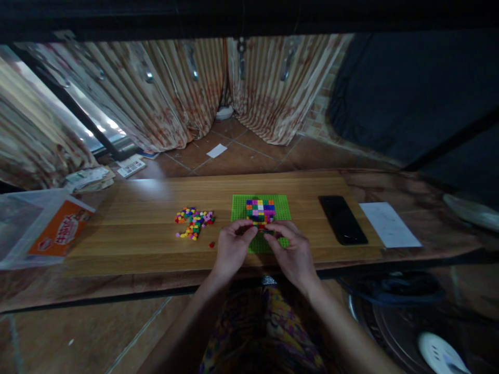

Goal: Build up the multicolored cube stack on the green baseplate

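A green studded baseplate [239, 205] lies on the wooden board, bearing a block of multicoloured toy bricks [260, 206]. At the near side of that block my left hand [236, 244] has its thumb and index finger pinched together. My right hand [290, 246] comes in opposite, also pinching, its fingertips close to the left ones. Small red and dark toy bricks [266, 230] show between the fingertips, mostly hidden by them. To the left lies a loose pile of small coloured bricks [195, 223], with a single red brick [211, 244] apart from it.
A black phone [343, 219] and a white paper sheet [390, 224] lie to the right. A clear plastic container with an orange label [60, 228] stands at the left end. The wooden board [148, 254] spans the low table. Striped curtains [175, 93] hang beyond.
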`<state>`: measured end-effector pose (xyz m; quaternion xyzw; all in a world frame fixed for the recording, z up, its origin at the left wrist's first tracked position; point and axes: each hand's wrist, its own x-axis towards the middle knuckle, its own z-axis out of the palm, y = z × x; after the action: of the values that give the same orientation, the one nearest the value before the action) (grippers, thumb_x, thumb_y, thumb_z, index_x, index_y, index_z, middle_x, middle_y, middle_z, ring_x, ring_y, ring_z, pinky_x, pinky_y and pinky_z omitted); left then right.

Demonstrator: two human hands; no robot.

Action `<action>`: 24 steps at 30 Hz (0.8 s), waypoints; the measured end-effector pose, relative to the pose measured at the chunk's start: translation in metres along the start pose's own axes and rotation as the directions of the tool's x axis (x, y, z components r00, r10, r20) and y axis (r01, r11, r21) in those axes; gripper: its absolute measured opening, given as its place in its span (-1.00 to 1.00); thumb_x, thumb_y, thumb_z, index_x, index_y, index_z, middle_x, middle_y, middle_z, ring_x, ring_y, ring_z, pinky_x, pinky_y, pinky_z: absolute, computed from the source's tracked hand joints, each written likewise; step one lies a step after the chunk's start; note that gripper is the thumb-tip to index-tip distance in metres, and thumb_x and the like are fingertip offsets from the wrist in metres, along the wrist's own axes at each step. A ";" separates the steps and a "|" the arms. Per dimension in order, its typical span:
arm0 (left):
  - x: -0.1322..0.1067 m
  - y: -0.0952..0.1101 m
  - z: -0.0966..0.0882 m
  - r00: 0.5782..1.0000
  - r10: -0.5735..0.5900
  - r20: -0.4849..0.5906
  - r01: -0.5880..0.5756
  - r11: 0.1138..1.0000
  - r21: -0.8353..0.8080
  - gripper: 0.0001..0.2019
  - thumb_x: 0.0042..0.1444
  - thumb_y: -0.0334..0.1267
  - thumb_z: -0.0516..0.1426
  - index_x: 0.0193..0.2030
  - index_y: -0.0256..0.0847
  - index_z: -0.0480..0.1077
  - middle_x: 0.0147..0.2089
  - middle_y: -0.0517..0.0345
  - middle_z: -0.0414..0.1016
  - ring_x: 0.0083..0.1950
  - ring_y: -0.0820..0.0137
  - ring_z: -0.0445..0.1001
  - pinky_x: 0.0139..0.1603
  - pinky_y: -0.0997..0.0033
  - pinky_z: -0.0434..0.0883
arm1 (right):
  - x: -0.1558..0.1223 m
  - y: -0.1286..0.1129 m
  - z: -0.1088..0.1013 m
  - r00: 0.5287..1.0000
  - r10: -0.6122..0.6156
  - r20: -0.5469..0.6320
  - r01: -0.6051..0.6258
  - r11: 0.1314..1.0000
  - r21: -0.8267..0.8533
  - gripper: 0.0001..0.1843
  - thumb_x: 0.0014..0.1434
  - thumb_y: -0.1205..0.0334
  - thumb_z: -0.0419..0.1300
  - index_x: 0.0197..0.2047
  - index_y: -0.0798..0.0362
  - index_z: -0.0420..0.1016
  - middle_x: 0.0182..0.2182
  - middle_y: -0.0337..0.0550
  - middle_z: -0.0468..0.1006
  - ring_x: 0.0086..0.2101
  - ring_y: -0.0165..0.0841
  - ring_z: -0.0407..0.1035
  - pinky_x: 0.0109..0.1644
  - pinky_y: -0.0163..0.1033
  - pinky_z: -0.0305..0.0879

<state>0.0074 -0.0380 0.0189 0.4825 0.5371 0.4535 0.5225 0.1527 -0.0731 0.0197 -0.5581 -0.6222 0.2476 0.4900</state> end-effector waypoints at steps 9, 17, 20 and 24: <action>-0.006 0.003 0.008 0.996 -0.074 0.042 0.079 0.989 -0.125 -0.80 -0.10 -0.21 0.28 -0.31 -0.23 0.50 -0.33 0.15 0.57 -0.29 0.43 0.50 -0.15 0.36 0.44 | 0.004 0.000 0.001 0.992 -0.091 0.089 0.100 0.991 -0.094 -0.83 0.22 0.27 0.16 -0.17 -0.11 0.57 -0.23 -0.16 0.52 -0.17 -0.30 0.43 -0.07 -0.13 0.40; -0.007 0.000 0.010 1.000 0.001 0.016 -0.001 1.000 -0.025 -0.82 0.05 -0.21 0.17 -0.24 -0.20 0.52 -0.27 0.14 0.60 -0.24 0.41 0.53 -0.13 0.38 0.45 | 0.016 0.009 0.004 0.993 -0.121 -0.009 0.118 0.979 -0.165 -0.84 0.23 0.20 0.17 -0.20 -0.11 0.60 -0.22 -0.14 0.50 -0.17 -0.28 0.41 -0.06 -0.12 0.38; -0.006 -0.002 0.012 1.000 -0.003 0.025 0.001 0.997 0.075 -0.76 0.12 -0.26 0.10 -0.11 -0.20 0.51 -0.31 0.14 0.60 -0.29 0.41 0.53 -0.19 0.40 0.46 | 0.026 0.017 0.006 0.988 -0.150 -0.038 0.137 0.962 -0.235 -0.83 0.22 0.21 0.18 -0.19 -0.12 0.61 -0.19 -0.12 0.50 -0.12 -0.24 0.37 -0.02 -0.06 0.34; -0.006 -0.005 0.015 0.997 0.030 0.065 -0.044 0.973 0.227 -0.69 0.16 -0.29 0.05 0.02 -0.17 0.46 -0.30 0.14 0.60 -0.31 0.39 0.53 -0.20 0.37 0.46 | 0.028 0.027 0.010 0.985 -0.169 -0.030 0.151 0.937 -0.315 -0.80 0.21 0.22 0.18 -0.17 -0.13 0.62 -0.13 -0.10 0.50 -0.11 -0.21 0.35 -0.01 -0.01 0.31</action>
<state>0.0220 -0.0452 0.0136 0.5631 0.5603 0.3835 0.4711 0.1587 -0.0374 0.0025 -0.5827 -0.6826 0.0901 0.4318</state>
